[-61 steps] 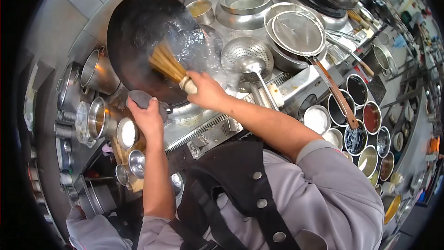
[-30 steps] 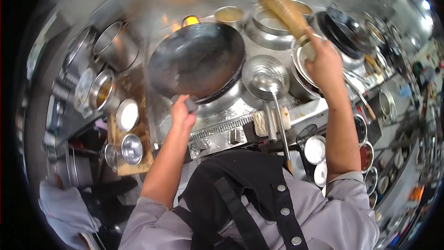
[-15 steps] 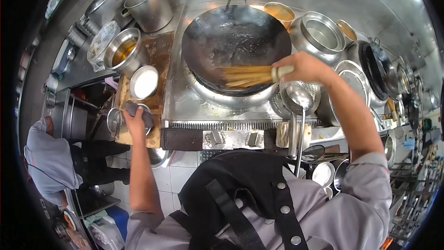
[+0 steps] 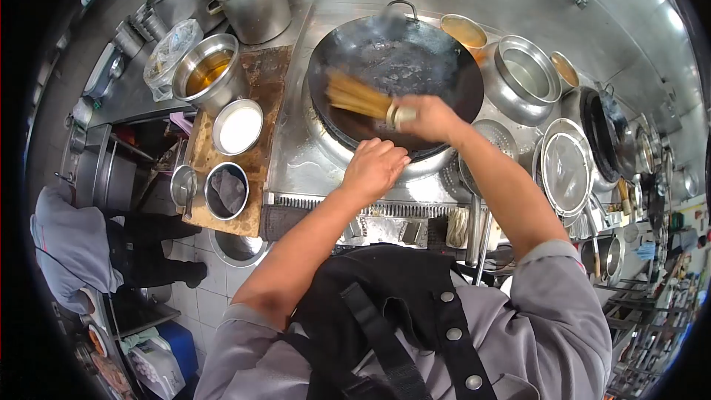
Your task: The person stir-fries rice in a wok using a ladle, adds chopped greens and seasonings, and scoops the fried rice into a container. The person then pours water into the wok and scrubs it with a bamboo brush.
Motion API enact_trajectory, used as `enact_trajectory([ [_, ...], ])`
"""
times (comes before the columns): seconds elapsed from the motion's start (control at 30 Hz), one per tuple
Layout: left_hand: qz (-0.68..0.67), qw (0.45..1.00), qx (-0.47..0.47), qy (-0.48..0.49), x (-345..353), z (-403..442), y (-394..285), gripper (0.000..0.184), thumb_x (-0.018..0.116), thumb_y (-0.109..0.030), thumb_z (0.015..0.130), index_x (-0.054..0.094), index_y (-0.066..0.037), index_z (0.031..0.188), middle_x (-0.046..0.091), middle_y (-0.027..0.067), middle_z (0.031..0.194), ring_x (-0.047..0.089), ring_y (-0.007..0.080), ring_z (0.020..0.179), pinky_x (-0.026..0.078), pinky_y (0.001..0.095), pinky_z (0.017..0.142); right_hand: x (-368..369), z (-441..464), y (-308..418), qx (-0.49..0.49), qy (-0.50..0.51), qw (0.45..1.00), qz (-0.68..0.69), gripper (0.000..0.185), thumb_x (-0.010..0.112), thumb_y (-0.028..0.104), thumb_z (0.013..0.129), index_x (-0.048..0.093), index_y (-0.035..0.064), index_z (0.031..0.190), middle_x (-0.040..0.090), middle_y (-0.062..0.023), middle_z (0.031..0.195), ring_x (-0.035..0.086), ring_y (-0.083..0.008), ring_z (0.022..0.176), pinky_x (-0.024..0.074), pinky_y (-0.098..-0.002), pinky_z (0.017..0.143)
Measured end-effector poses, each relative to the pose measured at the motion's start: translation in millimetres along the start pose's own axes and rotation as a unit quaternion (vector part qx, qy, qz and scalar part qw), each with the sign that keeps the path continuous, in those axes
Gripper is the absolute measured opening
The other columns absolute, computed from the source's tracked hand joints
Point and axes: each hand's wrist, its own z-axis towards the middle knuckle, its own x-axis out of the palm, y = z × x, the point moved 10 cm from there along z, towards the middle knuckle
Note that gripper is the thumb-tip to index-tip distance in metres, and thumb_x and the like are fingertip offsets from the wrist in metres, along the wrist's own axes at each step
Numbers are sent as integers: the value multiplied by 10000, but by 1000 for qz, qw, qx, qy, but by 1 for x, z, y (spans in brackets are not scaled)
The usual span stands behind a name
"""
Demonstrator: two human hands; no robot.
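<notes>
A large black wok (image 4: 415,59) sits on the stove burner with a wet, dark inside and some haze above it. My right hand (image 4: 428,117) is closed round the bound end of a bamboo wok brush (image 4: 355,94), whose bristles are blurred over the left part of the wok. My left hand (image 4: 375,169) is curled at the wok's near rim and appears to grip it; the fingertips are partly hidden. To the left, a grey cloth (image 4: 228,191) lies inside a metal container (image 4: 213,211) on a wooden board.
On the board (image 4: 252,170) stand a bowl of white contents (image 4: 239,130) and a pot of amber liquid (image 4: 208,74). Steel pots (image 4: 515,74), a strainer (image 4: 566,167) and a perforated ladle (image 4: 495,141) crowd the right. Another person (image 4: 81,244) stands at far left.
My left hand has let go of the grey cloth, left in the container, and moved right to the wok's near rim. My right hand has swept the brush left and slightly up in the wok.
</notes>
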Motion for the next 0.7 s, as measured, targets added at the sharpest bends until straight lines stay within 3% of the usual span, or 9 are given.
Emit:
enact_trajectory([
  [0.1, 58, 997, 18, 56, 14, 3, 7, 147, 703, -234, 936, 712, -89, 962, 644, 63, 858, 609, 297, 833, 466, 423, 779, -27, -20, -32, 27, 79, 996, 36, 532, 826, 370, 750, 726, 196, 1243, 742, -158, 1157, 712, -353, 1058, 556, -426, 951],
  [0.17, 40, 997, 11, 66, 13, 6, 8, 147, 701, -236, 938, 715, -91, 956, 643, 68, 846, 614, 295, 833, 466, 426, 780, -89, -13, -90, 176, 52, 957, -224, 450, 766, 322, 822, 702, 192, 1248, 727, -175, 1144, 723, -343, 1028, 572, -445, 915],
  [0.2, 24, 997, 1, 74, 12, 7, 11, 148, 699, -239, 940, 719, -93, 951, 642, 73, 835, 618, 293, 833, 465, 429, 781, -121, -9, -123, 208, -74, 908, -355, 507, 734, 306, 862, 628, 194, 1345, 669, -226, 1195, 713, -371, 1035, 577, -461, 891],
  [0.37, 30, 997, -6, 71, -1, 3, 23, 148, 700, -235, 940, 726, -89, 939, 647, 76, 822, 622, 295, 829, 463, 429, 779, -118, 5, -108, 206, -276, 924, -167, 559, 775, 336, 836, 623, 164, 1345, 660, -256, 1210, 696, -423, 1022, 570, -478, 881],
  [0.43, 24, 997, 2, 73, 1, 2, 22, 145, 703, -231, 937, 728, -88, 936, 649, 76, 822, 621, 295, 826, 462, 427, 779, -54, 35, -98, 149, -167, 971, -85, 562, 855, 344, 745, 697, 157, 1252, 739, -212, 1074, 702, -367, 1033, 559, -464, 911],
  [0.5, 33, 998, -3, 60, 0, 2, 22, 143, 706, -227, 933, 729, -85, 937, 650, 74, 818, 615, 293, 809, 459, 424, 772, 0, 41, -57, 122, -66, 989, 47, 576, 853, 340, 744, 696, 163, 1269, 738, -190, 1110, 699, -379, 1047, 548, -439, 944],
  [0.53, 33, 998, -1, 62, 1, 2, 21, 143, 706, -227, 933, 729, -85, 937, 650, 74, 818, 615, 293, 809, 459, 424, 772, 17, 42, -40, 93, -43, 992, 75, 603, 856, 342, 760, 685, 159, 1308, 742, -178, 1135, 723, -317, 1019, 553, -389, 930],
  [0.6, 43, 998, -3, 48, 0, 1, 21, 143, 708, -226, 932, 727, -84, 929, 646, 72, 810, 609, 290, 791, 457, 419, 767, 4, 18, 13, 50, 26, 997, 45, 610, 862, 315, 748, 688, 150, 1310, 737, -172, 1152, 721, -288, 1039, 546, -378, 943],
  [0.7, 37, 998, 4, 42, -2, 0, 20, 148, 708, -230, 931, 726, -83, 921, 646, 70, 806, 607, 288, 785, 454, 416, 763, -40, -26, -27, 45, 118, 992, -7, 617, 866, 292, 725, 697, 138, 1299, 731, -171, 1182, 709, -338, 1047, 542, -407, 956],
])
